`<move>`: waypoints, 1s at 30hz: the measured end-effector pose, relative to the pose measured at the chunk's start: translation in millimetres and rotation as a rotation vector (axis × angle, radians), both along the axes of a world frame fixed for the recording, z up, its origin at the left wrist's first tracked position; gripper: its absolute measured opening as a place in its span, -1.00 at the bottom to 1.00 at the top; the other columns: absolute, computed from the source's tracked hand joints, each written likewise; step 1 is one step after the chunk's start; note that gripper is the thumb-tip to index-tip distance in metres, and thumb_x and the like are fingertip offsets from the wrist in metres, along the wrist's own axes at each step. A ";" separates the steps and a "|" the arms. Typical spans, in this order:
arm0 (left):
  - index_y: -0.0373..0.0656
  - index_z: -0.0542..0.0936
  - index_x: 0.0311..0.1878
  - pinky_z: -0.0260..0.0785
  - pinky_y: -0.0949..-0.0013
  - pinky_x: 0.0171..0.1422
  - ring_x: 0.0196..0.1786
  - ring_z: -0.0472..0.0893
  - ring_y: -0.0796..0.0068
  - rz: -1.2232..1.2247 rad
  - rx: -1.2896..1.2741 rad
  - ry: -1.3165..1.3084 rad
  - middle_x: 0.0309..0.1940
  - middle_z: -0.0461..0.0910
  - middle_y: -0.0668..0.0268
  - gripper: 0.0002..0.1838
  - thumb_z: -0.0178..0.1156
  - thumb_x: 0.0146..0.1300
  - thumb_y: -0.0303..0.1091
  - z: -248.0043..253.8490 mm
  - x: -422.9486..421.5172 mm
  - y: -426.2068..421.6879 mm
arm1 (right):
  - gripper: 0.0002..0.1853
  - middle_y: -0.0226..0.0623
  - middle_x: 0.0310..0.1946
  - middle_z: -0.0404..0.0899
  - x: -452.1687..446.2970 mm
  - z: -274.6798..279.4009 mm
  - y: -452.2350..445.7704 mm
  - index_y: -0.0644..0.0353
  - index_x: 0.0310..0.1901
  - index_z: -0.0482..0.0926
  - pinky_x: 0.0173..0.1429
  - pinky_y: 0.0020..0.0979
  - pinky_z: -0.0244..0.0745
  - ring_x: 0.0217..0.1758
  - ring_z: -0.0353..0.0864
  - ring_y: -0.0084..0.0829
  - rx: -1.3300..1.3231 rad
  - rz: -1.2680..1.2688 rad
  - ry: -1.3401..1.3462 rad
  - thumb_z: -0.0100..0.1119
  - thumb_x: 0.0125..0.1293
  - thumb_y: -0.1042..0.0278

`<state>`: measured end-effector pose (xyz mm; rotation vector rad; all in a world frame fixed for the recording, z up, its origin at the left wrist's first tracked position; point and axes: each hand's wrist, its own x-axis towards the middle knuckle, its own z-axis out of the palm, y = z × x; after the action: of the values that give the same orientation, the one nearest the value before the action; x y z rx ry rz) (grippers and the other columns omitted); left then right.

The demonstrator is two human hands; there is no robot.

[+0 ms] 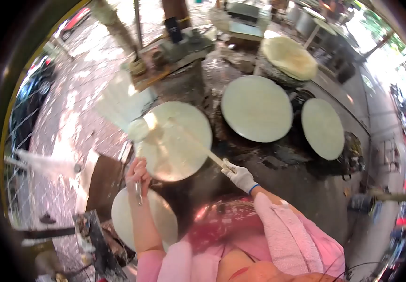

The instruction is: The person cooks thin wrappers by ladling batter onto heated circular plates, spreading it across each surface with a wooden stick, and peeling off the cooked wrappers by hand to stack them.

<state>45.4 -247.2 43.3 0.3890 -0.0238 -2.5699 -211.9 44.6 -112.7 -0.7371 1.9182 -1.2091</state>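
Observation:
My left hand (138, 173) is closed around the handle of a ladle. The ladle's pale round bowl (138, 130) is over the left edge of a round griddle (186, 162) coated with a thin whitish layer. In a white glove, my right hand (239, 176) grips a long wooden stick (200, 147), whose far end reaches the middle of the same griddle. Whether that end touches the surface I cannot tell. Beneath my left forearm lies another pale round disc (123, 218), partly hidden by the arm.
Two more pale discs, one at the centre (257, 109) and one at the right (323, 128), lie on the dark stove top (287, 197). Large thin flat rounds (290, 58) are stacked behind them. A brown board (104, 183) stands at the left, with a cluttered ledge (179, 54) at the back.

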 end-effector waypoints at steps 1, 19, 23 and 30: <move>-0.36 0.40 -0.03 0.04 0.51 -0.72 -0.77 0.27 0.72 0.022 -0.284 -0.637 -0.66 0.30 0.48 -0.66 -0.05 0.52 -0.19 15.6 -17.7 13.9 | -0.46 -0.27 -0.02 0.71 -16.9 35.2 16.5 0.15 0.29 0.48 0.10 -0.52 0.47 -0.02 0.61 -0.61 0.209 0.084 0.036 0.31 0.33 0.17; -0.51 0.31 0.14 0.09 0.52 -0.58 -0.75 0.32 0.67 -0.311 0.249 0.082 -0.52 0.35 0.39 -0.60 -0.24 0.59 -0.27 41.3 -259.9 233.7 | -0.45 -0.14 -0.36 0.61 -303.4 44.0 290.2 -0.26 0.32 0.45 -0.28 -0.06 0.54 -0.36 0.65 -0.06 0.601 -0.399 0.820 0.26 0.28 0.05; -0.53 0.26 0.13 0.09 0.51 -0.58 -0.76 0.38 0.62 -0.206 0.144 0.051 -0.51 0.36 0.34 -0.59 -0.30 0.60 -0.27 65.1 -287.4 257.9 | -0.47 -0.09 -0.26 0.65 -385.5 43.1 232.3 -0.17 0.29 0.49 -0.16 -0.05 0.54 -0.25 0.66 0.00 0.463 -0.240 0.755 0.23 0.29 0.01; -0.53 0.30 0.07 0.03 0.59 -0.77 -0.81 0.30 0.68 -0.010 -0.054 -0.206 -0.52 0.35 0.37 -0.60 -0.24 0.59 -0.26 96.4 -298.1 278.4 | 0.07 -0.03 0.32 0.43 -494.2 4.9 54.4 0.28 0.48 0.11 0.37 -0.33 0.31 0.36 0.45 -0.15 -0.028 -0.005 0.386 0.41 0.08 -0.17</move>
<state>-252.7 31.3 139.8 0.6324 -0.1688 -2.5229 -706.1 99.0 -107.8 -1.0424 2.2149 -1.1616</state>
